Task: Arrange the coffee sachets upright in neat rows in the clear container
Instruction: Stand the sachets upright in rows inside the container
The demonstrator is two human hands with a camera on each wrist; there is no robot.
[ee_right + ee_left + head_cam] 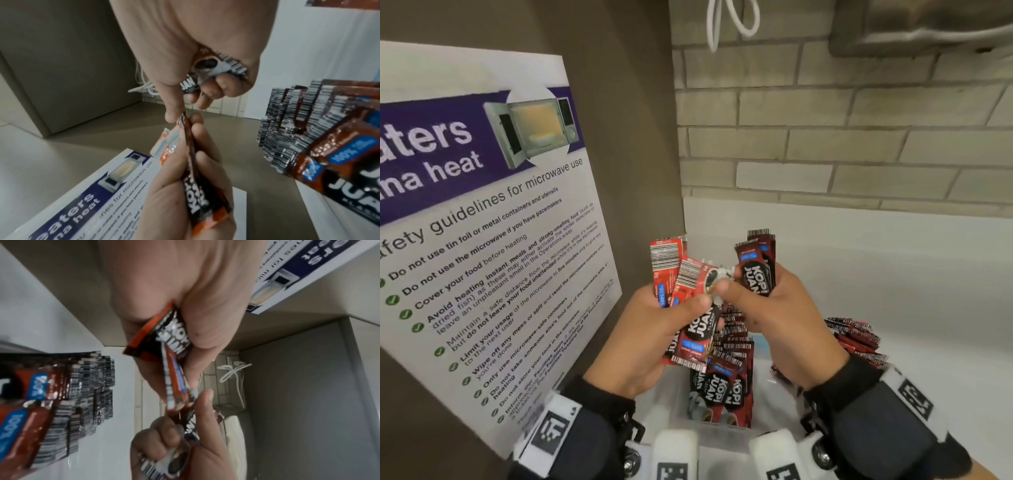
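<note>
— What's in the clear container (681, 416)?
— Sachets in a row (722, 380), standing upright.
— And the hands?
— Left hand (650, 339) grasps a fanned bundle (681, 294), long axes near vertical; right hand (774, 318) clenches another bundle (756, 270), upright, above the container.

Both hands up over the container (681, 416), each w/ sachets. Left hand (650, 337) grips a fanned bunch (681, 291), barcode ends up, 1 black KOPI JUAN sachet (697, 337) hanging down from the thumb. Right hand (780, 313) grips an upright bunch (756, 265), its thumb meeting the left bunch at the middle. Container holds upright sachets (722, 383) in a row, blurred near its front wall. More sachets (856, 337) lie piled at right on the white table (893, 274). Microwave safety poster (482, 222) on left wall.
</note>
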